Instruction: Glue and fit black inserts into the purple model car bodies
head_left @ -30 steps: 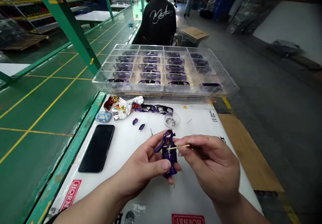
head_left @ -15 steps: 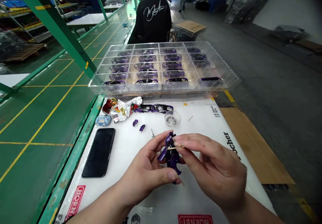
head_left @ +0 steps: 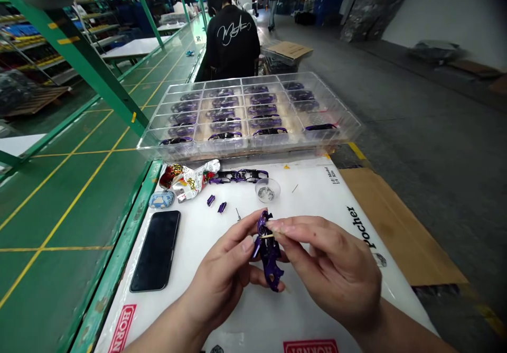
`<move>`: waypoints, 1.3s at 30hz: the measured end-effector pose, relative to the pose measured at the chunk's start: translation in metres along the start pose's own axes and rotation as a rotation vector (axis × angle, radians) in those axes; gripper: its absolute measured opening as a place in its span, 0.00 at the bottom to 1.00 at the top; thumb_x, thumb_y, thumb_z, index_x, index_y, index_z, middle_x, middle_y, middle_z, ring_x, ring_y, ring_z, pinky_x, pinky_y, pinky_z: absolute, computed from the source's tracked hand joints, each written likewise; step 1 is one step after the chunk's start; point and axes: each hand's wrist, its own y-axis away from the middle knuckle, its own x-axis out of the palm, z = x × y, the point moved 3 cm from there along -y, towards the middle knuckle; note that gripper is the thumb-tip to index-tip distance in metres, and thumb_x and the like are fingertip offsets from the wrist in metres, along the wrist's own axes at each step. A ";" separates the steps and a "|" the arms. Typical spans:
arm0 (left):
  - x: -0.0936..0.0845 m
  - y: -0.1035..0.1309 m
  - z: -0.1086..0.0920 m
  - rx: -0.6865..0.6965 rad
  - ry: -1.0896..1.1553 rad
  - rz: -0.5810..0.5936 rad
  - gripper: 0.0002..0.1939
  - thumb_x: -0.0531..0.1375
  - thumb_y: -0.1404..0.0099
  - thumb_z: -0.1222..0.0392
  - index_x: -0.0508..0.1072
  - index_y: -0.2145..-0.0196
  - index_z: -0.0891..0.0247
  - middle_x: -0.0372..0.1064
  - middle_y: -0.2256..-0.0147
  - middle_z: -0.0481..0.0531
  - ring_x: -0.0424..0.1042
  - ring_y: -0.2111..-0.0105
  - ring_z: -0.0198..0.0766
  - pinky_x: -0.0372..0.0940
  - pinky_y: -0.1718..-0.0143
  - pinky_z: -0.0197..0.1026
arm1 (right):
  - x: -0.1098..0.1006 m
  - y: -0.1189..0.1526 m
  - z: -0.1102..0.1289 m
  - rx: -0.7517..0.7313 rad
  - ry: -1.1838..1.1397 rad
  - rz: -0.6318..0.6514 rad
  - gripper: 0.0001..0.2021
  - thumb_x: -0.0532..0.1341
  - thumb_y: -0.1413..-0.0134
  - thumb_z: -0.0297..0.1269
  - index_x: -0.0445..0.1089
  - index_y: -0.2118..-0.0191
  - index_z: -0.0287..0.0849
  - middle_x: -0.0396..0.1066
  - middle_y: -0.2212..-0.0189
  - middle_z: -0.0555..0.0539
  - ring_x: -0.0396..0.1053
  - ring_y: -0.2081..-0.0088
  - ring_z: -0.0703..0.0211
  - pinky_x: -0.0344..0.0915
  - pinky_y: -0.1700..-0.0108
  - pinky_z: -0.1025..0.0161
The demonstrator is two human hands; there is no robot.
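Head view, as I watch from afar: a purple part [head_left: 272, 266] sits between two bare hands, its long axis running away from the wearer, near end angled slightly right. The left hand [head_left: 217, 276] grips it, thumb at the left edge, other fingers curled behind and below. From the fingers of the right hand [head_left: 336, 268], the part lies just left, its far half closest. Thumb and forefinger there pinch a pale stick [head_left: 268, 236] that crosses the part; whether the fingertips touch the part too, I cannot tell. Beyond the left fingers, I see two small pieces [head_left: 222, 207] on the table [head_left: 194, 231].
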 end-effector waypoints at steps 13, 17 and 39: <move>-0.002 -0.001 0.002 0.009 -0.032 0.050 0.29 0.77 0.27 0.55 0.81 0.32 0.47 0.82 0.45 0.57 0.84 0.62 0.39 0.87 0.62 0.45 | -0.001 -0.007 0.006 -0.028 -0.055 0.017 0.22 0.71 0.33 0.15 0.79 0.42 0.45 0.87 0.50 0.45 0.87 0.48 0.55 0.87 0.43 0.60; 0.000 -0.004 0.001 0.016 -0.029 0.062 0.30 0.79 0.29 0.56 0.82 0.33 0.51 0.83 0.52 0.55 0.83 0.64 0.38 0.86 0.64 0.41 | -0.002 -0.009 0.006 -0.029 -0.060 0.024 0.21 0.70 0.33 0.14 0.79 0.43 0.45 0.87 0.51 0.45 0.87 0.49 0.54 0.87 0.45 0.60; -0.003 -0.004 0.001 -0.131 -0.056 0.042 0.34 0.80 0.32 0.46 0.80 0.35 0.60 0.84 0.57 0.59 0.84 0.68 0.41 0.80 0.70 0.35 | 0.003 -0.007 -0.003 0.095 -0.144 -0.020 0.19 0.73 0.32 0.18 0.82 0.46 0.49 0.88 0.54 0.49 0.88 0.53 0.52 0.88 0.49 0.56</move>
